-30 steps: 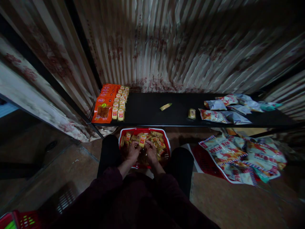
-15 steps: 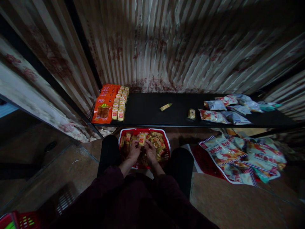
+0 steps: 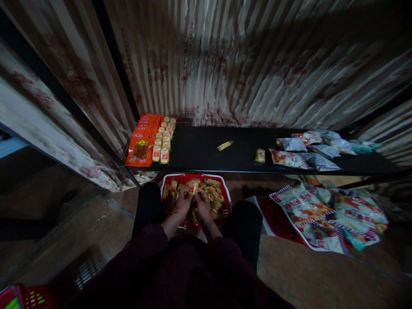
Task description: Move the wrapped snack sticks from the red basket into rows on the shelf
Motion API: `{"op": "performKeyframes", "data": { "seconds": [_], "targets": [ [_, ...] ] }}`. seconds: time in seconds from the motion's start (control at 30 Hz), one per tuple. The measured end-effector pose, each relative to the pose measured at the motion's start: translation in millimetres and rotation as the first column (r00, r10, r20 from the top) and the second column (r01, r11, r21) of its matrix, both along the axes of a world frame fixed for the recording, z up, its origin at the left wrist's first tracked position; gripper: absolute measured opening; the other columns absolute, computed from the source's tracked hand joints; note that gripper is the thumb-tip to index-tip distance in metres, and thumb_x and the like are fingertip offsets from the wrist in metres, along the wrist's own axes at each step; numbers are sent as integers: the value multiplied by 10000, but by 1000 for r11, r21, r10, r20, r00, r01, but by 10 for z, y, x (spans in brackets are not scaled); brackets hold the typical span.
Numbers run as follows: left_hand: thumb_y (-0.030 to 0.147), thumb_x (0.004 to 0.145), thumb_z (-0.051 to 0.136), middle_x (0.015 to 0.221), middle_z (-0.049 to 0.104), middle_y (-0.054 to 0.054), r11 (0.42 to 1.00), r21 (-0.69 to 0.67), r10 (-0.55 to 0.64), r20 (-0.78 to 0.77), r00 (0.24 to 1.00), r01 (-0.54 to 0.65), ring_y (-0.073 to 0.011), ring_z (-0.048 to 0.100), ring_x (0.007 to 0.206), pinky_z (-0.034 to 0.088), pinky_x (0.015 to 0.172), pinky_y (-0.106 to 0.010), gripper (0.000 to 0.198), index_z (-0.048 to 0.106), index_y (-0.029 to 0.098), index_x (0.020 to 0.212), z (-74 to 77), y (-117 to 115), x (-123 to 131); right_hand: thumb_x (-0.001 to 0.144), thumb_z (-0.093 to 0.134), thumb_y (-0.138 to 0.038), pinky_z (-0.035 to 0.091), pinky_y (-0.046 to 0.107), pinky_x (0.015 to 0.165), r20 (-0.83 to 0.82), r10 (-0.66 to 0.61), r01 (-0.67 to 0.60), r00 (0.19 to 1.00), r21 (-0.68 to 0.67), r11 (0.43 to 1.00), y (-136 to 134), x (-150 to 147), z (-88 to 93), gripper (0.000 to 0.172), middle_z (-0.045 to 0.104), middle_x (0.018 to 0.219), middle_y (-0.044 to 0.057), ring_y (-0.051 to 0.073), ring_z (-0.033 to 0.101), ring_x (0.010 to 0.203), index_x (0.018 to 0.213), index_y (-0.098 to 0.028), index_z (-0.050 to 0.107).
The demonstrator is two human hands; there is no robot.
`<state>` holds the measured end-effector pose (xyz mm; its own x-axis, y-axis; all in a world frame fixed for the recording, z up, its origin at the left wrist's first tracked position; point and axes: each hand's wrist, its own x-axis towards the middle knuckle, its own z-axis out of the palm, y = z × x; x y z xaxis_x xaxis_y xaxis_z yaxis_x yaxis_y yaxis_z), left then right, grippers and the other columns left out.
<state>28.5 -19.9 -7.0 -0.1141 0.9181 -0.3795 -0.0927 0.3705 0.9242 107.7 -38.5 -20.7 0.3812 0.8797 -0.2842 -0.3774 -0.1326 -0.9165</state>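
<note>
A red basket (image 3: 226, 192) full of small yellow snack packets sits on the floor between my knees. Both hands are inside it, close together. My left hand (image 3: 183, 202) and my right hand (image 3: 203, 201) have their fingers curled on one yellow snack packet (image 3: 193, 187) held between them above the pile. Straight ahead runs a low black shelf (image 3: 206, 150). At its left end are rows of the same yellow packets (image 3: 163, 141) beside a stack of orange packs (image 3: 141, 141).
A loose packet (image 3: 224, 145) and another (image 3: 259, 155) lie mid-shelf; silver and red snack bags (image 3: 305, 150) fill its right end. More large bags (image 3: 328, 210) are heaped on the floor at right. A red crate (image 3: 22, 296) shows at bottom left. Corrugated metal walls stand behind.
Both hands lifted the yellow packet slightly up and away from me inside the basket. My view shifted a little; nothing on the shelf moved.
</note>
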Motion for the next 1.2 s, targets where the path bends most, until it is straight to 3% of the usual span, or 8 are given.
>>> {"op": "performKeyframes", "data": {
  "seconds": [0.2,0.47,0.6,0.8,1.2],
  "targets": [
    [277,743,611,935,650,-41,996,-86,10,122,992,1,-162,612,859,453,823,-291,184,583,210,913,26,-18,0,677,646,-379,498,311,790,105,23,-30,994,60,998,18,-37,49,390,682,959,16,176,626,851,1039,-243,597],
    [298,707,622,895,662,-38,995,-101,17,160,987,-1,-163,613,827,453,805,-290,239,599,203,925,47,8,4,704,620,-325,413,380,990,240,25,-47,970,85,995,16,-79,38,336,656,1099,32,190,581,1050,1029,-237,628],
    [284,690,619,850,660,-29,997,-72,36,137,990,-26,-151,600,801,450,785,-272,187,620,194,854,26,33,-25,705,599,-289,413,382,993,283,37,-61,958,74,995,3,-81,6,284,660,1089,45,196,588,1045,975,-225,660],
    [209,682,604,928,683,-47,977,-189,135,215,967,-94,-152,606,845,440,846,-293,183,657,188,856,12,79,-75,708,577,-285,439,381,955,272,13,-39,962,90,995,13,-98,-42,283,670,1041,45,193,608,981,972,-216,652],
    [198,712,598,919,700,-60,973,-196,166,208,964,-125,-173,604,914,435,883,-307,99,677,173,765,-46,73,-84,713,558,-285,436,386,951,365,-4,-26,931,77,997,1,-62,-159,271,662,1046,48,200,594,1008,957,-220,656]
  ]
}}
